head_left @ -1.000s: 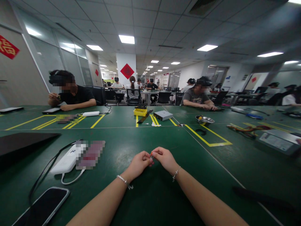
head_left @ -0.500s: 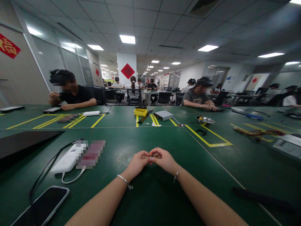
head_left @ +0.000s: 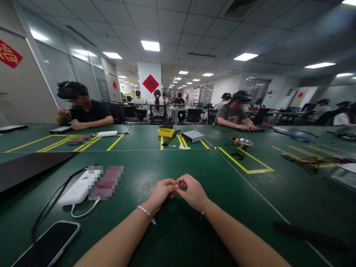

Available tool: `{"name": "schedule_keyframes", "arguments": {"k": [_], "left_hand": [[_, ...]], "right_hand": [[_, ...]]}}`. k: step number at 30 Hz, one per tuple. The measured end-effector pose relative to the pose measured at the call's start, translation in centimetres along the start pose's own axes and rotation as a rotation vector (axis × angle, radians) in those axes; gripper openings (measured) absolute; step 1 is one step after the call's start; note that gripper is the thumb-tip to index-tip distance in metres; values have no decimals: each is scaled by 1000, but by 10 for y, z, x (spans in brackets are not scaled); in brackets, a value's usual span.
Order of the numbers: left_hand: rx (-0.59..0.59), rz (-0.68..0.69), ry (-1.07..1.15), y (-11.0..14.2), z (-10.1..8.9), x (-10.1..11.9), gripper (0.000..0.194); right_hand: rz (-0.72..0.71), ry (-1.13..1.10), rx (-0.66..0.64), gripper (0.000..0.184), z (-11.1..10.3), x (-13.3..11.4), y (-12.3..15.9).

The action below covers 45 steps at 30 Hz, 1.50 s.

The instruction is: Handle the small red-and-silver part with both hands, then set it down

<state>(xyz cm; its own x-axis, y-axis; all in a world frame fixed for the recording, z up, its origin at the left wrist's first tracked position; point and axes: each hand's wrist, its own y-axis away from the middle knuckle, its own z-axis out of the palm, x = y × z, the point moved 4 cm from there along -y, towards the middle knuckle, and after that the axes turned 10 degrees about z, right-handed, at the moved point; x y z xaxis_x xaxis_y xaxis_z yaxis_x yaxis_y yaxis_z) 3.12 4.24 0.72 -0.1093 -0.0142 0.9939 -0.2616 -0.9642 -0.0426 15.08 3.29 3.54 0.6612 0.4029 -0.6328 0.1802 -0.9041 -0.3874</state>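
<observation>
Both hands meet over the green table (head_left: pixel 133 218), fingertips together around a tiny object (head_left: pixel 177 183) with an orange top and a greyish lower part. Its kind is too small to make out. My left hand (head_left: pixel 162 193) pinches it from the left, thumb and forefinger closed. From the other side my right hand (head_left: pixel 194 191) curls round with its thumb and forefinger at the same piece. The fingers hide most of it. A bracelet circles each wrist.
On the left lie a smartphone (head_left: pixel 48 243), a white power bank (head_left: pixel 80 189) with cables, and a black panel (head_left: pixel 33 168). Farther off are a yellow bin (head_left: pixel 166 132), a grey box (head_left: pixel 192 136) and a metal bowl (head_left: pixel 246 142). Two people sit across the table.
My right hand has turned slightly and its thumb has shifted at the small orange-topped object. My left hand stays almost where it was. The camera view has moved very little.
</observation>
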Motion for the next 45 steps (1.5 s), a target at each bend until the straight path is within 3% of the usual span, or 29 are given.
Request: {"name": "schedule_keyframes", "arguments": {"k": [10,18,36,45], "left_hand": [[-7,-66,87,1,2,-4,16],[16,-74,145,0,1,-8,17],[47,-49,140,0,2,-11,18],[-63,-49,260,1,3,-8,15]], "right_hand": [[-38,187,116,10,3,-2,5],[-42,172,185,12,3,-7,8],[6,110,107,12,3,-3,4],[-10,24,100,21,2,-6,3]]}}
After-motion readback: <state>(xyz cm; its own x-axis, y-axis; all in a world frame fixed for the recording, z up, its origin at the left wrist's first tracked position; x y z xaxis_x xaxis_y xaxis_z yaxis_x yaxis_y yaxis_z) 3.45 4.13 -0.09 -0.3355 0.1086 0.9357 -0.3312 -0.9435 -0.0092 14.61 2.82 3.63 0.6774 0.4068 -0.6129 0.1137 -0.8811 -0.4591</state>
